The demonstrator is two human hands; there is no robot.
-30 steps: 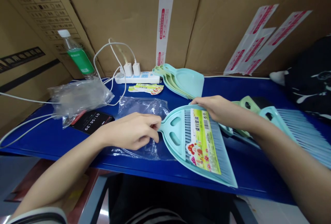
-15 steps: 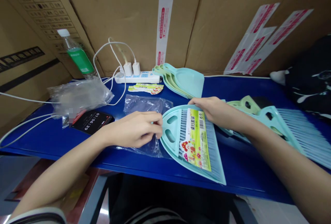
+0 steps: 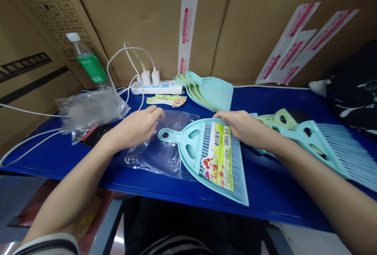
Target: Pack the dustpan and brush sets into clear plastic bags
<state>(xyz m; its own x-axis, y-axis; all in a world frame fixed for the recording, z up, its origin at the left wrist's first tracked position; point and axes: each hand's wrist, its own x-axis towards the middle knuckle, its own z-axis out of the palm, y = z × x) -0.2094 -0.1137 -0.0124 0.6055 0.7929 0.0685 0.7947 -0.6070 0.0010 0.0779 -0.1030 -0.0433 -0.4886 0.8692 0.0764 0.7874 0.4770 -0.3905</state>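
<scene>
A: What are the fingers holding?

B: The right hand is gripping the far edge of the turquoise dustpan-and-brush set with its fingers, though the underside is lying out of sight. The left hand is hovering with fingers half-curled and loose, holding nothing that is showing, just left of the handle ring.

A: How is that differing from a second ago?

B: The left fingers are no longer touching the handle, and the set is lying slightly further left. The left arm is now covering the phone's readout, earlier 01:56:39.

A: What is the writing saying?

B: Between the two hands' fingers, the label is reading "桌扫套装" beside a barcode. Well left of the left fingers, a carton is showing "V3" and "V6", the V6 square filled.

A: And the counts?

B: Beyond the right fingers, at least three dustpans are nesting. Beyond the left fingers, two chargers are sitting in one power strip, and one bottle is standing further left. Right of the right fingers, at least two brushes are lying on the counter.
</scene>
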